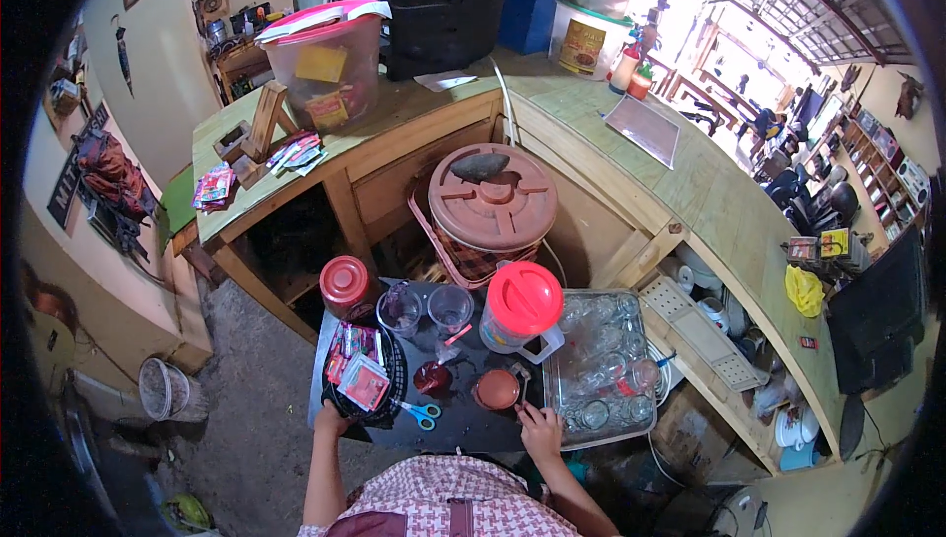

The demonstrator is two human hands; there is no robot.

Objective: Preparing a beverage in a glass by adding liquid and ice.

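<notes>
My left hand (pixel 330 420) is at the left corner of a dark tabletop (pixel 463 431), beside a black round basket (pixel 397 379) of colourful packets (pixel 363 379); its fingertips are hidden. My right hand (pixel 540 432) is at the table's near edge, fingers curled beside a round brown cup (pixel 497 389); whatever they pinch is too small to name. Blue-handled scissors (pixel 423 416) lie next to the basket. A small dark-red bundle (pixel 432 377) sits left of the cup. Behind stand two clear plastic cups (pixel 450 307) and a pitcher with a red lid (pixel 523 302).
A tray (pixel 647 419) of upturned glasses (pixel 601 369) stands on the right, and a red-lidded jar (pixel 347 284) at the back left. Beyond are a large lidded brown bucket (pixel 491 207) and a wooden counter (pixel 581 108) curving around. A white wastebasket (pixel 169 391) stands on the floor.
</notes>
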